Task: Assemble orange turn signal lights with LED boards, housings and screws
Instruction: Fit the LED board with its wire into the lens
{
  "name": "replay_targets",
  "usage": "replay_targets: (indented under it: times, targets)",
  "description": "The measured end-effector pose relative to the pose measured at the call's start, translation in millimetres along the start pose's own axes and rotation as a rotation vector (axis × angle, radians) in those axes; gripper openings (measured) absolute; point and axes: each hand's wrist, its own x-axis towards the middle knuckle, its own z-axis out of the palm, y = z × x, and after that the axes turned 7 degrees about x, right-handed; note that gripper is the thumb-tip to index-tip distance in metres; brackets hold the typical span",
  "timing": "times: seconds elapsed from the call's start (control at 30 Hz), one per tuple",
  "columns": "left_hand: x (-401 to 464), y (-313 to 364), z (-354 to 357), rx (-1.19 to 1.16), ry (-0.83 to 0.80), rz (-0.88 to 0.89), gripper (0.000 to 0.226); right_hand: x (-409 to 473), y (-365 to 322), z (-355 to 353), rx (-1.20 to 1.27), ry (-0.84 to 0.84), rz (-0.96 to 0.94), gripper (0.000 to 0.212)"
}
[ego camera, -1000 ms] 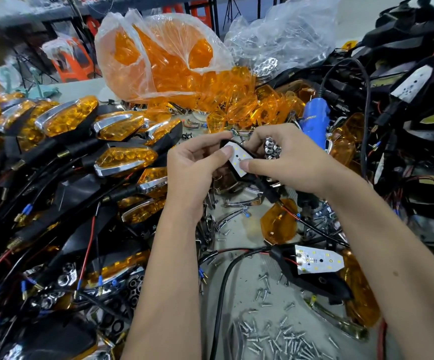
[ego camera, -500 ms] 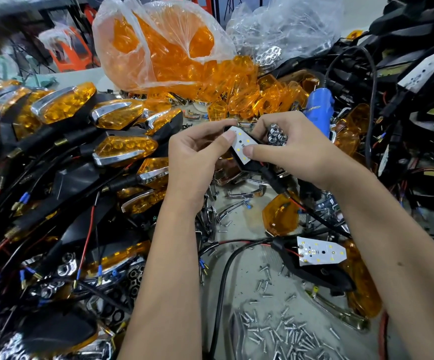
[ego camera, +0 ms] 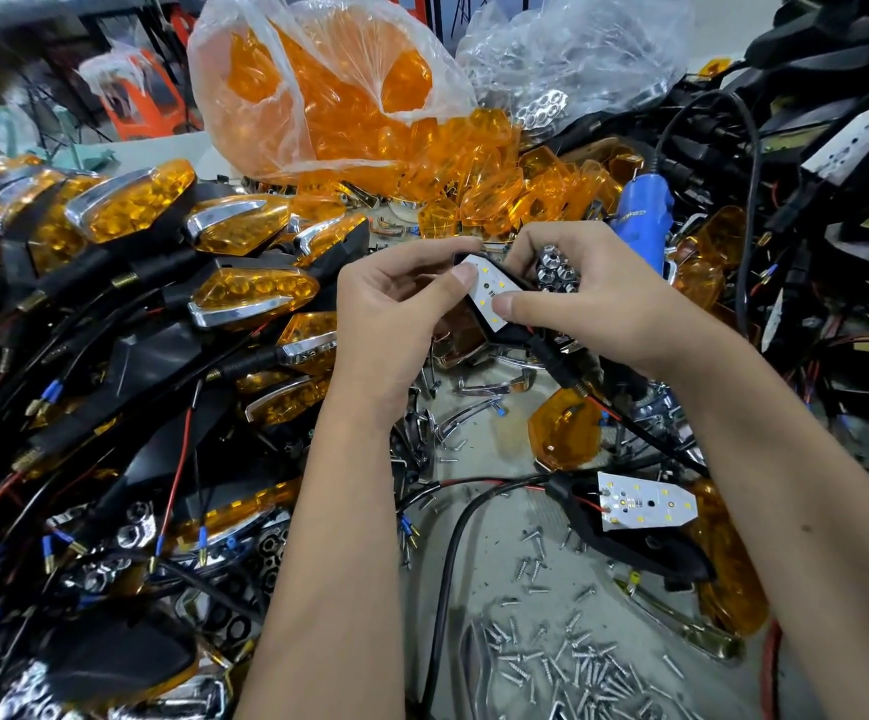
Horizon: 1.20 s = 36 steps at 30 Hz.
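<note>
over cluttered bench (ego camera: pixel 494 517) my left hand (ego camera: pixel 396 314) and right hand (ego camera: pixel 598 309) pinch one led board (ego camera: pixel 489 293), thumbs pressing it.

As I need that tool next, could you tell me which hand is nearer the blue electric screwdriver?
Right hand: just beside the blue electric screwdriver. Left hand lies farther left.

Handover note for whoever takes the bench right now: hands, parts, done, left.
Left hand: thumb presses the white LED board into the black housing.
Right hand: thumb on the board's lower end, chrome reflector tucked in its fingers.
Second housing with LED board lies lower right; loose screws near the front edge; single orange lens at centre; blue screwdriver behind.
Done: finished lights piled left.
Left: reflector, lens and screws for this unit.
</note>
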Motion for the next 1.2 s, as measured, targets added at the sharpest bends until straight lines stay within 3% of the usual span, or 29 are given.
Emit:
replay_targets:
  times: [1.2]
  targets:
    - [-3.7, 5.0, 2.7, 0.002, -0.026, -0.028, 0.015, -0.5, -1.8, 2.9, 0.005, 0.024, -0.037, 0.016]
